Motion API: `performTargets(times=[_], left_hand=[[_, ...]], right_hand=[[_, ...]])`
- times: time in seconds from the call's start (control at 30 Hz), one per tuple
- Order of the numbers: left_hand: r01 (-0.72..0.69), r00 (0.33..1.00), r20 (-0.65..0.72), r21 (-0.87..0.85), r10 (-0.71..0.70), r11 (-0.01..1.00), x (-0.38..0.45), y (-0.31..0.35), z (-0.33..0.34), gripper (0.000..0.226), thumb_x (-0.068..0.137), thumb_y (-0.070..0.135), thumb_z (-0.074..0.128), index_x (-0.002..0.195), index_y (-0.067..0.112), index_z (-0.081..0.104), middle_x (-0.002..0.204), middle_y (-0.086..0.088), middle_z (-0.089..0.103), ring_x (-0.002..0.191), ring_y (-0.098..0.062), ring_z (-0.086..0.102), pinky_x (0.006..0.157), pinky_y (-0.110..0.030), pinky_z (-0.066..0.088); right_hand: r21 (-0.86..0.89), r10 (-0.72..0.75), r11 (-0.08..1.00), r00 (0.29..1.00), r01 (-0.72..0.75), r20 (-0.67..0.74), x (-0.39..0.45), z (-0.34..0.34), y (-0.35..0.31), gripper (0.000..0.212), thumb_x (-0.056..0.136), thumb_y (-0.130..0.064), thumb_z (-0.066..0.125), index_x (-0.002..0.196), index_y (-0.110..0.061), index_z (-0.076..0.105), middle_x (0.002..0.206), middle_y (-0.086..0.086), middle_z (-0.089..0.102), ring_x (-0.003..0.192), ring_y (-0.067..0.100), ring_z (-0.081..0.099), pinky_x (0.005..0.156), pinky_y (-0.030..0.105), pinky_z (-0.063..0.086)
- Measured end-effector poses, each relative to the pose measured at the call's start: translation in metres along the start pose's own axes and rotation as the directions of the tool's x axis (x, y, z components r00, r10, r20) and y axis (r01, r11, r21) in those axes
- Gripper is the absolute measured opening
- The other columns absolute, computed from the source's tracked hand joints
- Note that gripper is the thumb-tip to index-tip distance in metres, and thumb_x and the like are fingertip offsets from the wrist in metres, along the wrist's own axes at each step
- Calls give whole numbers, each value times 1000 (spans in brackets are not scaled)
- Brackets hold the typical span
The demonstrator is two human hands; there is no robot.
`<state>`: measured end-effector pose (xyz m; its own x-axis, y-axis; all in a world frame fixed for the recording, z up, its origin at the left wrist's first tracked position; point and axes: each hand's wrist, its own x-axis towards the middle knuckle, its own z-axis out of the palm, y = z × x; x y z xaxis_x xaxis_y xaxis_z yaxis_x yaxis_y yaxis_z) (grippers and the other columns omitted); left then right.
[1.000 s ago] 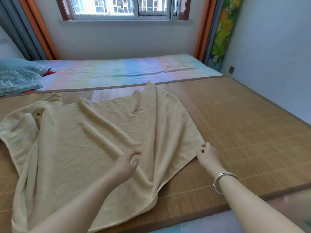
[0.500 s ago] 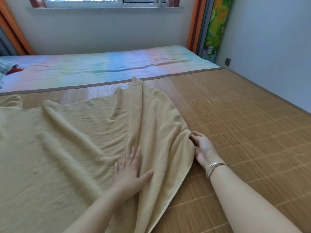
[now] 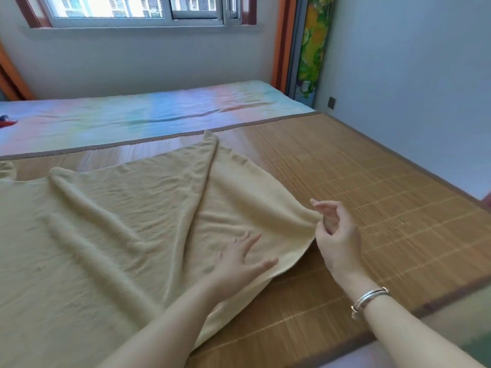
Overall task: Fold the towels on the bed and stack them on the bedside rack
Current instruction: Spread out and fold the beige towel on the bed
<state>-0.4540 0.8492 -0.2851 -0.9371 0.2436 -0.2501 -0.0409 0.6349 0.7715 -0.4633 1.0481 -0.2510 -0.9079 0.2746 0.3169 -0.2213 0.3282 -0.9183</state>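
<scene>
A large pale yellow towel (image 3: 111,235) lies spread and wrinkled over the left and middle of the bed's bamboo mat (image 3: 372,197). My left hand (image 3: 239,261) rests flat on the towel near its right edge, fingers spread. My right hand (image 3: 334,235) pinches the towel's right corner and lifts it a little off the mat; a silver bracelet sits on that wrist. The bedside rack is out of view.
A pastel striped sheet (image 3: 148,115) covers the far strip of the bed below the window (image 3: 138,9). A blue-grey wall (image 3: 411,88) runs along the right side. The mat's near edge (image 3: 398,330) crosses the lower right.
My right hand has pulled the towel's right corner outward to the right and raised it, flattening the fold there. My left hand stayed flat on the towel. The camera tilted up slightly.
</scene>
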Motion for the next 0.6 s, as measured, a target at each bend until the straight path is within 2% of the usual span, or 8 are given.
performTargets(times=[0.07,0.17,0.27,0.4,0.43,0.5,0.53,0.6], left_hand=[[-12,993,118,47,6,999,-5,5,14,86,71,68,65,144,50,24,158,18,13,148,-9,4,120,-47,7],[-96,980,194,320,34,943,-8,0,28,67,81,44,66,140,49,36,158,16,14,148,-13,-5,119,-49,-4],[-104,994,44,250,96,963,-7,-4,29,32,90,25,57,115,45,64,147,22,38,145,-8,13,119,-43,4],[-16,996,88,-18,17,1000,-1,-5,14,16,83,27,65,85,36,77,114,31,63,128,1,40,108,-24,28],[38,989,143,-100,-24,994,-2,1,7,13,82,27,66,86,28,78,109,29,66,122,0,48,97,-15,32],[131,962,260,-187,-79,974,-1,7,-6,21,86,27,61,86,13,77,103,22,71,108,-1,58,83,-10,35],[132,956,284,-185,-75,974,2,8,-11,27,89,28,56,83,11,76,100,16,72,98,-3,62,81,-12,36],[73,982,184,-180,-39,981,11,8,-14,31,92,31,52,82,17,76,90,6,70,74,-13,58,76,-21,42]], right_hand=[[181,208,960,976,-215,59,-10,-10,7,34,86,11,52,109,-14,56,113,-6,62,107,-2,59,97,26,50],[621,627,492,743,-610,234,-12,-22,18,30,93,1,47,123,-5,44,114,19,55,95,29,64,73,41,59],[593,768,248,528,-766,361,-4,-24,28,35,102,-17,38,132,-1,35,101,31,56,82,37,62,49,37,59],[270,808,374,454,-887,374,22,1,35,36,102,-33,39,111,-1,50,94,20,61,82,29,61,59,38,53],[77,807,489,484,-869,337,30,10,36,34,100,-36,42,101,-4,54,89,14,62,78,24,60,60,35,50],[-373,699,708,673,-600,242,46,24,40,25,95,-33,50,83,-11,53,76,4,55,66,18,52,59,28,41],[-445,604,765,759,-466,244,52,33,41,22,93,-30,52,79,-13,52,73,2,52,65,17,48,57,28,36],[-300,549,832,771,-467,322,63,45,43,24,93,-27,48,72,-16,53,68,-2,50,65,15,46,56,27,34]])
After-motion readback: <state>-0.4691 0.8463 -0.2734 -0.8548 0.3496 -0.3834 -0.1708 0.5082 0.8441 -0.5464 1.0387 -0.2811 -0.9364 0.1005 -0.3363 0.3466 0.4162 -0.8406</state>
